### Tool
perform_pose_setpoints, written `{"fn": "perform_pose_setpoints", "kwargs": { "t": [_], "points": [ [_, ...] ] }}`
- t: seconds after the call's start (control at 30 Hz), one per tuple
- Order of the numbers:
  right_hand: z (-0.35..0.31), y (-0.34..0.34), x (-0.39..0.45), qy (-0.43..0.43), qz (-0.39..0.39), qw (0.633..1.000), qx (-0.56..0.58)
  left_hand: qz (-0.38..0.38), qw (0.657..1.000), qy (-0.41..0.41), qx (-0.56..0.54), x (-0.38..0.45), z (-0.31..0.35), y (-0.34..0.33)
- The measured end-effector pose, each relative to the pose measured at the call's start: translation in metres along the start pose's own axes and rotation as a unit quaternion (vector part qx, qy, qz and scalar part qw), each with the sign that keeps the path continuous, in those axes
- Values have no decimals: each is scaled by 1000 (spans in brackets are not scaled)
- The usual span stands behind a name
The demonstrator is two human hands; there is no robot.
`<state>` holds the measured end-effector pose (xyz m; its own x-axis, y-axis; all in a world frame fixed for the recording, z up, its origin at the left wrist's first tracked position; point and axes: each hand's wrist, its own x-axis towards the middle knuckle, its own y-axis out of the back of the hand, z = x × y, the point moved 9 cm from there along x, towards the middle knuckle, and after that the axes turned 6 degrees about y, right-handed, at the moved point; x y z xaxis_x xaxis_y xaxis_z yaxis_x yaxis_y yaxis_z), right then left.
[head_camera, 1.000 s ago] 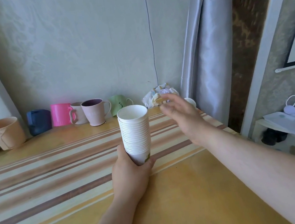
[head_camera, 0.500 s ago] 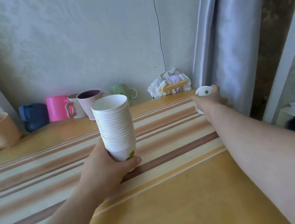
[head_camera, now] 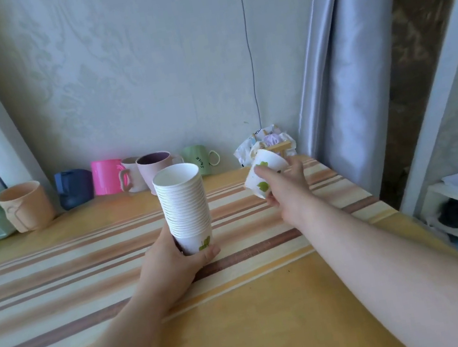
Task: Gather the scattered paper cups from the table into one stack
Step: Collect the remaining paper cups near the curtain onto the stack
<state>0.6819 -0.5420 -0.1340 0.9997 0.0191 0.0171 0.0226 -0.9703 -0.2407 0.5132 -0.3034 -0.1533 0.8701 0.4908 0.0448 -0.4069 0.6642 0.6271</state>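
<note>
White paper with a green leaf print: that is the single loose paper cup (head_camera: 264, 173) my right hand (head_camera: 287, 190) is clamped around, lifted clear of the striped yellow table (head_camera: 245, 308). It lies tilted, its mouth pointing up and to the right, its base down toward the left. The tall stack of nested white paper cups (head_camera: 185, 208) stands upright in my left hand (head_camera: 173, 262), fingers closed round its base, to the left of the loose cup and a little nearer me. I judge the cup must be righted, brought left and dropped base-first into the open top. One loose cup, one stack; I see no other paper cup on the table.
</note>
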Motion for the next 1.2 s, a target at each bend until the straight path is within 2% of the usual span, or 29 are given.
{"fn": "perform_pose_setpoints", "kwargs": {
  "t": [0.1,0.2,0.27,0.37,0.43,0.5,0.63,0.87,1.03,1.13,1.2],
  "points": [
    [-32,-53,-38,-31,-93,984,147,1,1000,2,10,-12,1,5],
    [-74,-87,-82,-17,-158,971,179,39,999,2,18,-34,-5,13],
    [-92,-106,-107,18,-200,970,140,61,998,-6,19,-50,-8,17],
    [-100,-120,-134,112,-220,969,-20,71,997,-29,19,-66,-10,21],
    [-98,-125,-152,177,-232,946,-140,71,997,-31,13,-76,-10,23],
    [-92,-127,-168,199,-250,927,-194,72,997,-28,6,-86,-12,27],
    [-86,-123,-182,192,-259,928,-188,56,998,-31,-5,-94,-11,30],
    [-57,-106,-191,120,-271,942,-159,54,998,-28,-1,-94,-11,31],
    [-10,-91,-197,53,-281,931,-225,38,998,-43,18,-91,-7,27],
    [12,-89,-196,74,-267,917,-286,9,996,-54,71,-87,-4,22],
    [20,-88,-193,95,-259,909,-312,-42,994,-53,81,-81,-8,20]
  ]
}}
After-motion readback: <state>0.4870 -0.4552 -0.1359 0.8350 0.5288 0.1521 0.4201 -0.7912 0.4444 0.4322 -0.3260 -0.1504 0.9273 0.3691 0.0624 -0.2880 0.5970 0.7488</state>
